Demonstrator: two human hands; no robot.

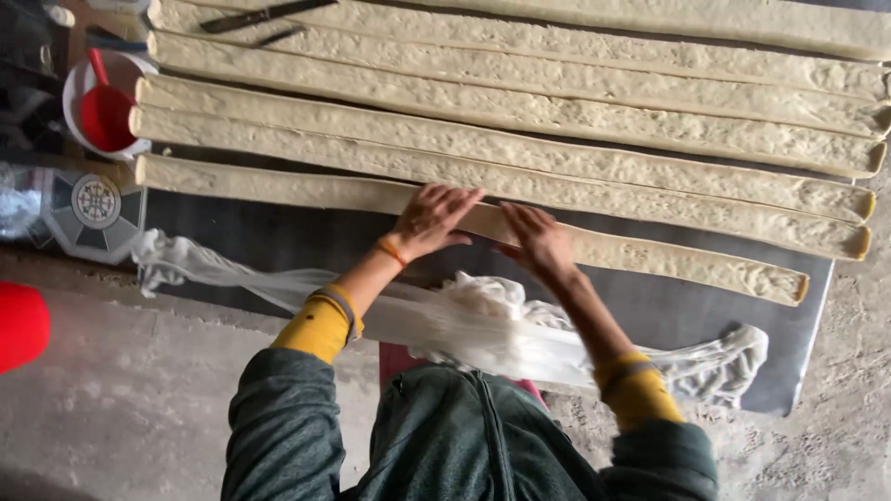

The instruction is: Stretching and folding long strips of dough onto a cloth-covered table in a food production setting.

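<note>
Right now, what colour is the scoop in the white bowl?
Red: the scoop sits in the white bowl, seen in the head view.

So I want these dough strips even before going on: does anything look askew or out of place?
The nearest dough strip, under the left hand and right hand, lies apart from the packed strips, separated by a gap of dark sheet. A white cloth lies bunched along the sheet's near edge.

surface: a dark grey sheet (278,237) spread flat over the concrete floor (139,390)
dough: long pale dough strips (557,121) lie side by side across the sheet, running left to right
nearest strip: (278,186) set slightly apart from the rest
cloth: a white cloth (464,325) trails along the sheet's near edge
top left: dark knife (260,16) on the dough
</note>
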